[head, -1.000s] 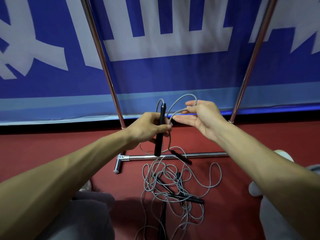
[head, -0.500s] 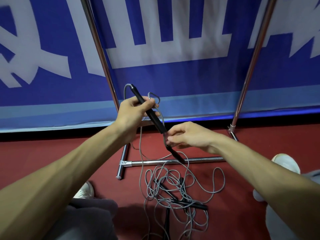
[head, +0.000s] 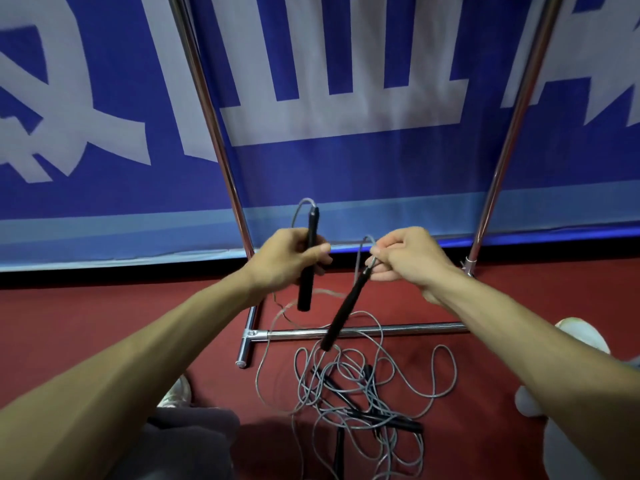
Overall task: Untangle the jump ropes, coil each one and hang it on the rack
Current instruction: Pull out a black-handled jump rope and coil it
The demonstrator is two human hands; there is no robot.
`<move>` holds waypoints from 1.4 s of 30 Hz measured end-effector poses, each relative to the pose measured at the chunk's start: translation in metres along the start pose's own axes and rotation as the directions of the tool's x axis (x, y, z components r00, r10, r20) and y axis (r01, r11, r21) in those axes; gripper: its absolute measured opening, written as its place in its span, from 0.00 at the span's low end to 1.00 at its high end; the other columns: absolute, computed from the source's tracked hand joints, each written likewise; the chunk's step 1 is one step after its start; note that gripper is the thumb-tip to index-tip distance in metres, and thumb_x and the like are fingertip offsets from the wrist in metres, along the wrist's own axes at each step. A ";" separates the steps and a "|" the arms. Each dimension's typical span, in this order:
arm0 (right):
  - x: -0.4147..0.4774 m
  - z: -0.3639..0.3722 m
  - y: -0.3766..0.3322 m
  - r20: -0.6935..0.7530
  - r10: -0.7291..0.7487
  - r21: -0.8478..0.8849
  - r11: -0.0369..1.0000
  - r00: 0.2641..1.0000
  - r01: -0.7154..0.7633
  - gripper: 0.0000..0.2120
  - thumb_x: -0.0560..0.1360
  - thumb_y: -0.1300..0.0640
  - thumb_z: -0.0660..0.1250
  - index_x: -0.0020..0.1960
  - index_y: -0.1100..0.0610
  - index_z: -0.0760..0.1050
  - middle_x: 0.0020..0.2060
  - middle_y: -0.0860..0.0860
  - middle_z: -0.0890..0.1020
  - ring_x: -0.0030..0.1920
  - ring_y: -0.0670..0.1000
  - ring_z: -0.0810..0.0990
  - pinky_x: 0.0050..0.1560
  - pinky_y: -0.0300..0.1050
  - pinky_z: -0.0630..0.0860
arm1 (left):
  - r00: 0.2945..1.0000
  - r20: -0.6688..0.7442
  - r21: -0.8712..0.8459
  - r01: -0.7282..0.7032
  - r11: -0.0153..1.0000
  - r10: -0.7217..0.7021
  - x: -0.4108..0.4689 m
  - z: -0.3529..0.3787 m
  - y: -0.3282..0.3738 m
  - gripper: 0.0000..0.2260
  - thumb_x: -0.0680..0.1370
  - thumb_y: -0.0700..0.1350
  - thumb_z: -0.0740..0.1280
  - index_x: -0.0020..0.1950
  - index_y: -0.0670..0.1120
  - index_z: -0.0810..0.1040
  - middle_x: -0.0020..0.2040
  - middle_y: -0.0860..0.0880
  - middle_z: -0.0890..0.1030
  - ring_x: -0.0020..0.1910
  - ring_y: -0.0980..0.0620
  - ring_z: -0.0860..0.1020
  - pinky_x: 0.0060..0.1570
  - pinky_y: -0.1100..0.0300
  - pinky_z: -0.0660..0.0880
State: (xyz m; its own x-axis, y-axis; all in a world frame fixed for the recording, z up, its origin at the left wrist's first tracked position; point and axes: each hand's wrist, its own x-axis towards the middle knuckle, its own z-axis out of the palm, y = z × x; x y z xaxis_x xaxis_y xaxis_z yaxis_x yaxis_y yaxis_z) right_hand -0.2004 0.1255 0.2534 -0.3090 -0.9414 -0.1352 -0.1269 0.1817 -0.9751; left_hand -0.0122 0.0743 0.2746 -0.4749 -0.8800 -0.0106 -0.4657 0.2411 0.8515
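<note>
1. Left hand (head: 289, 259) was clenched round one black handle (head: 309, 258), held near upright, cord looping off its top.
2. Right hand (head: 410, 259) pinched the grey cord right at the top of a 2nd handle (head: 343, 311), which hung slanting down-left.
3. Rest of the ropes (head: 349, 393) lay knotted on the red floor (head: 104, 313), just in front of the rack's base bar (head: 415, 330).
4. Best bet, imo: keep both handles apart & high, let the slack drop, feed the cord thru loop by loop w/o yanking, else knots tighten.

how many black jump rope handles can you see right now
At least 5: one upright in the left hand, one hanging from the right hand, three in the floor tangle. The tangle may hide more.
</note>
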 end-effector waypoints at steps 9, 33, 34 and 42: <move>-0.009 -0.001 -0.014 0.093 0.034 0.438 0.896 0.995 -0.071 0.05 0.77 0.70 0.64 0.42 0.68 0.74 0.34 0.60 0.82 0.35 0.54 0.84 0.40 0.46 0.83 | 0.962 0.254 0.557 -0.229 0.798 0.099 -0.006 0.009 0.006 0.09 0.80 0.51 0.65 0.51 0.46 0.77 0.39 0.50 0.79 0.39 0.49 0.75 0.34 0.65 0.66; -0.023 -0.007 -0.015 0.287 -0.030 -0.350 0.927 0.957 0.134 0.20 0.79 0.40 0.60 0.42 0.57 0.70 0.29 0.53 0.80 0.28 0.52 0.79 0.35 0.44 0.76 | 0.931 0.253 0.927 -0.311 0.211 0.263 -0.010 0.000 0.018 0.18 0.79 0.50 0.61 0.68 0.60 0.72 0.47 0.47 0.80 0.46 0.41 0.78 0.35 0.58 0.63; -0.023 -0.007 -0.014 0.269 -0.034 -0.435 0.887 0.962 0.153 0.20 0.78 0.39 0.62 0.43 0.57 0.72 0.29 0.53 0.81 0.27 0.50 0.79 0.33 0.42 0.75 | 0.934 0.252 0.930 -0.306 0.205 0.253 -0.010 0.003 0.019 0.18 0.79 0.50 0.61 0.68 0.59 0.72 0.46 0.48 0.80 0.46 0.42 0.78 0.35 0.58 0.62; -0.015 -0.011 -0.012 0.259 0.086 -0.197 0.980 0.962 -0.035 0.17 0.80 0.51 0.64 0.35 0.55 0.67 0.20 0.48 0.69 0.25 0.50 0.71 0.30 0.41 0.67 | 0.936 0.203 0.940 -0.268 0.210 0.287 -0.013 0.020 0.018 0.10 0.79 0.50 0.59 0.59 0.52 0.74 0.48 0.48 0.80 0.45 0.41 0.79 0.35 0.57 0.63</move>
State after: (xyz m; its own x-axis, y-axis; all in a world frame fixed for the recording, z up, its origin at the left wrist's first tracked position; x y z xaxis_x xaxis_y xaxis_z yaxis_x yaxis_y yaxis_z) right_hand -0.2048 0.1408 0.2694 -0.0645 -0.9636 -0.2595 -0.2991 0.2668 -0.9161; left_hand -0.0295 0.0980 0.2792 -0.7299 -0.6713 0.1285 -0.6724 0.6716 -0.3110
